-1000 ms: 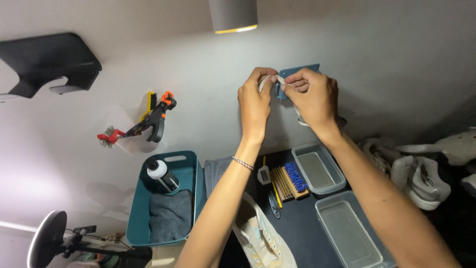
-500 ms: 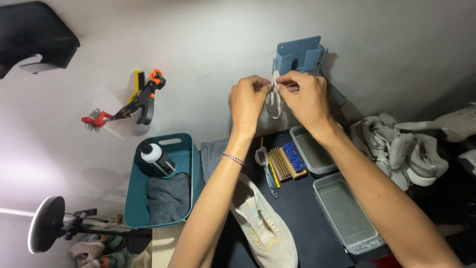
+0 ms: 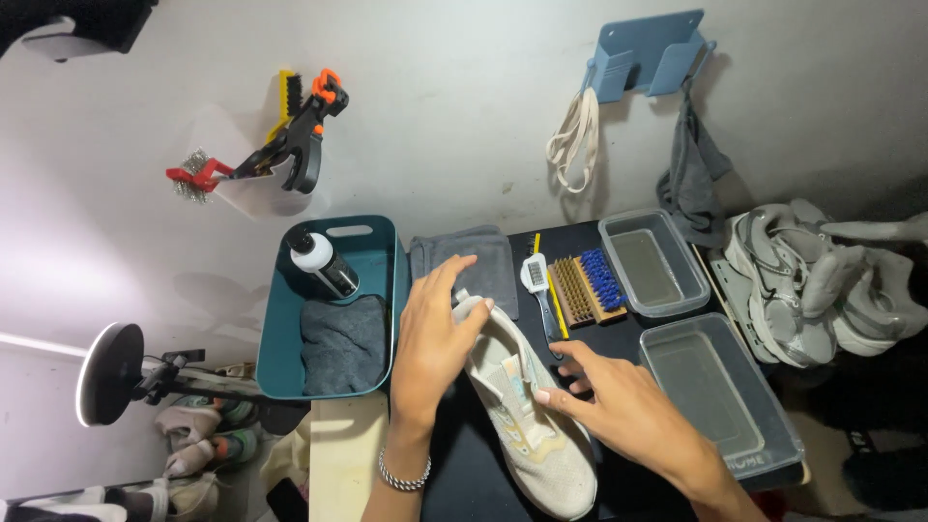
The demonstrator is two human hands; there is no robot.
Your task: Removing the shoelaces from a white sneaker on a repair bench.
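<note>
A pale beige sneaker [image 3: 527, 425] without laces lies on the black table top [image 3: 464, 483], heel toward the wall. My left hand [image 3: 430, 333] rests on the shoe's heel end, thumb and fingers wrapped over it. My right hand [image 3: 599, 391] lies across the shoe's middle, fingers spread on its side near the tongue. White laces [image 3: 572, 130] hang from a blue wall bracket [image 3: 646, 53] above the table.
A teal bin [image 3: 280, 329] at the left holds a spray bottle [image 3: 324, 263] and a grey cloth [image 3: 343, 343]. Brushes [image 3: 580, 285], a grey towel [image 3: 483, 261] and two clear tubs [image 3: 652, 261] [image 3: 720, 396] are beside the shoe. Other sneakers [image 3: 812, 280] lie at the right.
Both hands have come down from the wall bracket, leaving the white laces hanging there, and now lie on the sneaker. The view has tilted down toward the table.
</note>
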